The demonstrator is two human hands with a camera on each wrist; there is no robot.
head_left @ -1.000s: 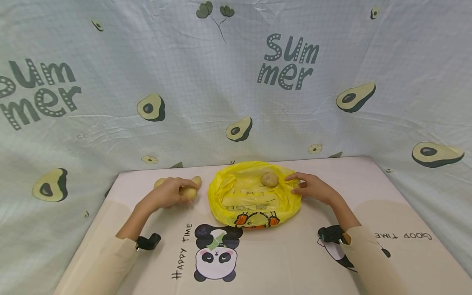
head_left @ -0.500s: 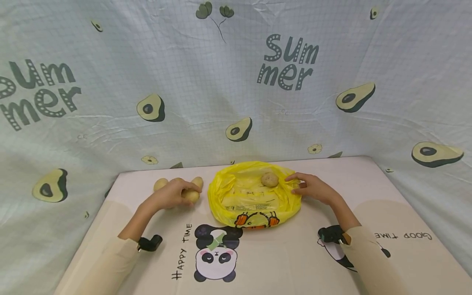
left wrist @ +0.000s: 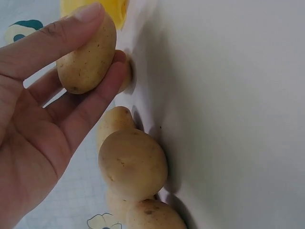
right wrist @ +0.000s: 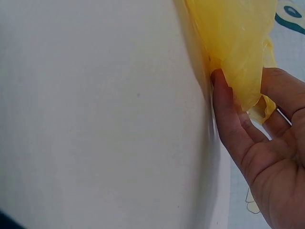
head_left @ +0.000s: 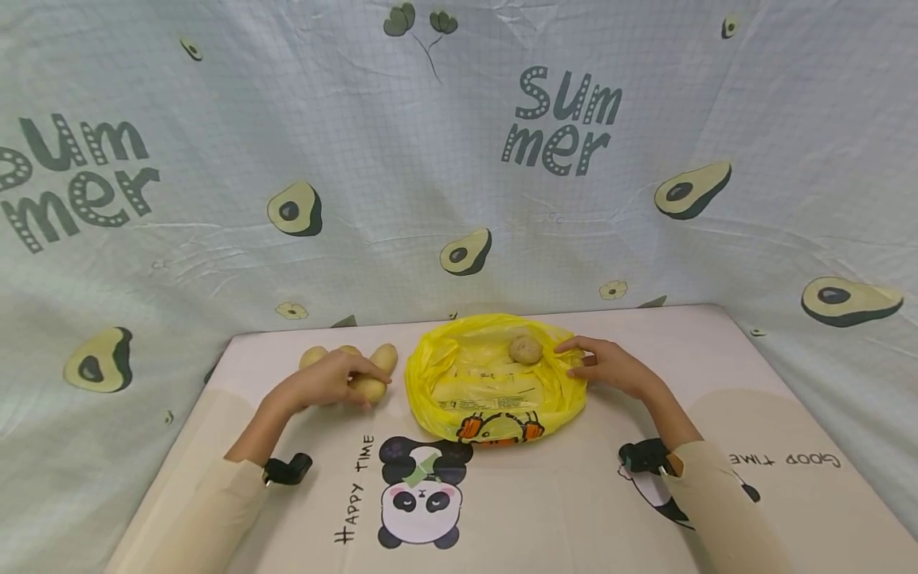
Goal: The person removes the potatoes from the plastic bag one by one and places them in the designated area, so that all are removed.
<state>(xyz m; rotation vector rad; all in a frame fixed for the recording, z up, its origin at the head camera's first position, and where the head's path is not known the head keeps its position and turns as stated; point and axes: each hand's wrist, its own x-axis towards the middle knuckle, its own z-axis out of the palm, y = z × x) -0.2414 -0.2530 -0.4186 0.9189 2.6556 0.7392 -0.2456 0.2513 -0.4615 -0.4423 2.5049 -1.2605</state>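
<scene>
My left hand grips a potato between thumb and fingers, just left of a yellow plastic bag. In the left wrist view the thumb lies over the potato's upper side and the fingers curl beneath it. Several more potatoes lie on the table by that hand, partly hidden behind it in the head view. The bag stands wide-mouthed, with one potato inside near its right wall. At that right side, my right hand holds the bag's edge between thumb and fingers.
The table has a pale cover printed with pandas and lettering. Behind it hangs a light curtain with avocado prints. A small black wrist camera is strapped to the left wrist and another to the right.
The left hand has shifted slightly with its potato, first toward the bag and then a little back. More of the potatoes behind it shows now. The right hand and bag have stayed put.
</scene>
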